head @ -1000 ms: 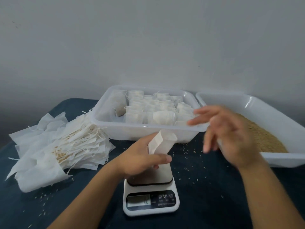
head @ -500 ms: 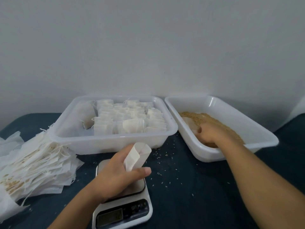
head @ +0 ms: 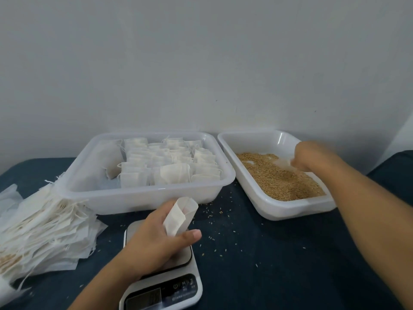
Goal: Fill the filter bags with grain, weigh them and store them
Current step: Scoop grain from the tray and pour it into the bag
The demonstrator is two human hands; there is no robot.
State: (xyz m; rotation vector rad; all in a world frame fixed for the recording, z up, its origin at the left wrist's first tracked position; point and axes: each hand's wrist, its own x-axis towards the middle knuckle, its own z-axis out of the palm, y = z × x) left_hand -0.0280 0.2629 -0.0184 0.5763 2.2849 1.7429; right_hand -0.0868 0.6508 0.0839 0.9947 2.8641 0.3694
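My left hand [head: 156, 242] grips an open white filter bag [head: 180, 214], mouth up, just above the platform of the white digital scale [head: 192, 285]. My right hand [head: 309, 156], blurred by motion, is curled into a fist in the far right part of the white tray [head: 279, 212], down at the brown grain [head: 281, 179]. What the fist encloses is hidden. A clear bin [head: 145, 195] behind the scale holds several filled filter bags [head: 172, 173] standing in rows.
A heap of empty filter bags with strings [head: 44, 229] lies at the left on the dark blue cloth [head: 279, 265]. Loose grains are scattered between the bin, the tray and the scale. A plain wall rises behind the containers.
My right hand swung from over the bin into the grain tray, dug in near its front, then moved to the tray's far right. My left hand kept hold of the bag over the scale.
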